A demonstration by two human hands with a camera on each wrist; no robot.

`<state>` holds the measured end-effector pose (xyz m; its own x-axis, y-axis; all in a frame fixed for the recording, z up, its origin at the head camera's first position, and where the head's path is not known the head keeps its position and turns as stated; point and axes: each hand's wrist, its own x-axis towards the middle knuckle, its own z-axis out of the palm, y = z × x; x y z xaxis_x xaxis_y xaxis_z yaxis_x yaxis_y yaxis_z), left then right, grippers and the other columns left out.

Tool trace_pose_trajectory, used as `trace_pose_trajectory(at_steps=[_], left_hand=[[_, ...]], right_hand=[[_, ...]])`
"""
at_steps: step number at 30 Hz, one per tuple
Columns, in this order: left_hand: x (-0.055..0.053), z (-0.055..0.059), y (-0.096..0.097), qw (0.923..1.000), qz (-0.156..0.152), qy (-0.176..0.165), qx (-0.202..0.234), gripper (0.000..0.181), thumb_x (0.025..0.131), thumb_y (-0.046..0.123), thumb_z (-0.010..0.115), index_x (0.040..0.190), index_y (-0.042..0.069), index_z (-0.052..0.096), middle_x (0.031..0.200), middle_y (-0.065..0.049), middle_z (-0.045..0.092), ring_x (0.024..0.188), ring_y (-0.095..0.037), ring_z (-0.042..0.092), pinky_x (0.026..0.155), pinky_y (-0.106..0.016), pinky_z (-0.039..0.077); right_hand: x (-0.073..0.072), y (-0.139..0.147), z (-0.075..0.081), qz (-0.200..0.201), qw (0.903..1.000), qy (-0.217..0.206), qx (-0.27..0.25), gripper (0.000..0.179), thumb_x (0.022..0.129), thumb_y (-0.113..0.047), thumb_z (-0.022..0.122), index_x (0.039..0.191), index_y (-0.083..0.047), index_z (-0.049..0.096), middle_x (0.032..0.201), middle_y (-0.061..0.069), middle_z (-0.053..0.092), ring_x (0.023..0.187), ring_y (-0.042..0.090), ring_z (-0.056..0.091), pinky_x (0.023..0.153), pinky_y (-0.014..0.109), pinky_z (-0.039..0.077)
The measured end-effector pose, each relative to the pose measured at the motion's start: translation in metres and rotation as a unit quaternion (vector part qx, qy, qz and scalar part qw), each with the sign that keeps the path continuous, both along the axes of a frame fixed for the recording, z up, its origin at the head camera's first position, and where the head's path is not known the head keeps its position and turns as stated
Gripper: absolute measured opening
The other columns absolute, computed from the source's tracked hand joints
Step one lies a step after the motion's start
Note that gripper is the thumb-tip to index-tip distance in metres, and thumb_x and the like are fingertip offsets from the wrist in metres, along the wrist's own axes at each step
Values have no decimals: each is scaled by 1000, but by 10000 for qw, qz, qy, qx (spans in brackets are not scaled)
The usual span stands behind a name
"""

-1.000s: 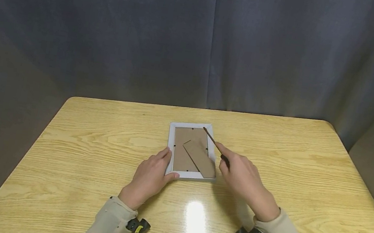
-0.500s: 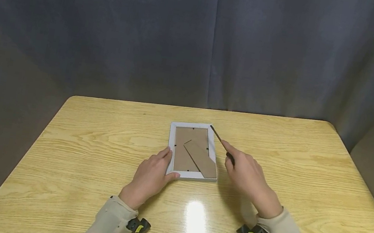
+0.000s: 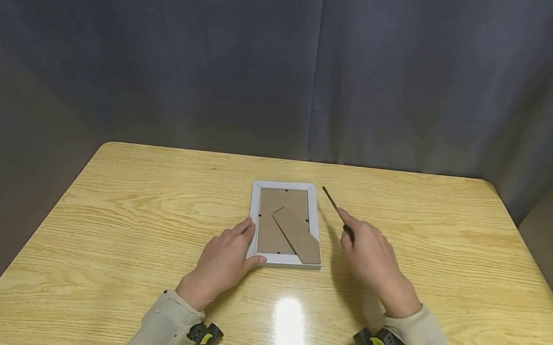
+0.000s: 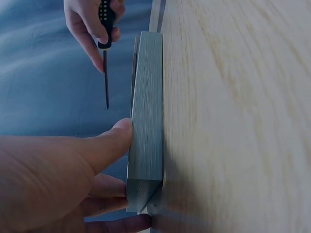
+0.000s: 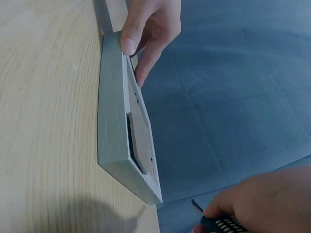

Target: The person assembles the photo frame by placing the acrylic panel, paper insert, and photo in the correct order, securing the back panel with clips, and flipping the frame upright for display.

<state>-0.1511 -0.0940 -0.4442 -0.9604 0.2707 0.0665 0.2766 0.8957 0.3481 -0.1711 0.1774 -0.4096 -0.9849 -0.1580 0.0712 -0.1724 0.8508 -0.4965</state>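
A picture frame with a pale grey rim lies back side up on the table. Its brown backing board bears a slanted easel leg, and small dark tabs sit along the opening. My left hand holds the near left corner, thumb on the near edge and fingers along the left side. In the left wrist view the thumb presses against the frame's side. My right hand grips a screwdriver by its black, yellow-dotted handle, forefinger along the shaft. Its tip is just right of the frame's far right corner.
The wood-grain table extends around the frame on all sides. Dark grey curtain hangs behind its far edge and at both sides. Each wrist wears a black strap camera.
My right hand has moved to the right with the screwdriver, its tip passing from over the frame's far right corner to beyond the rim. My left hand and the frame have barely shifted.
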Motion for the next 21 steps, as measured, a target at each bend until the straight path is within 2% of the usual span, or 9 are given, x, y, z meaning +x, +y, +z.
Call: trace_pose_trajectory(at_steps=[8,15,18,21], left_hand=[[1,0,0,10000,-29,48,31,74,90,40,75,143,-6,52,154,-21,48,122,-43,62,97,-54,54],[1,0,0,10000,-46,68,44,74,90,40,75,143,-6,52,154,-22,48,123,-43,62,98,-54,54],[1,0,0,10000,-45,63,47,74,90,40,75,144,-6,51,154,-22,47,124,-43,61,98,-54,53],[1,-1,-1,10000,-46,56,54,74,90,39,75,144,-6,51,154,-22,47,124,-43,61,99,-54,53]], right_hand=[[-5,6,-3,-108,9999,2,78,51,100,-12,45,150,-15,50,65,4,42,51,15,38,42,26,31],[-8,12,-6,-356,9993,32,125,50,100,-14,47,150,-16,51,65,7,45,49,15,37,41,27,30],[-10,15,-8,-448,9989,-3,156,49,101,-15,48,150,-15,51,69,11,52,48,15,37,41,27,31],[-12,17,-9,-543,9983,-37,202,49,101,-15,48,150,-16,51,84,19,64,49,17,38,42,29,32]])
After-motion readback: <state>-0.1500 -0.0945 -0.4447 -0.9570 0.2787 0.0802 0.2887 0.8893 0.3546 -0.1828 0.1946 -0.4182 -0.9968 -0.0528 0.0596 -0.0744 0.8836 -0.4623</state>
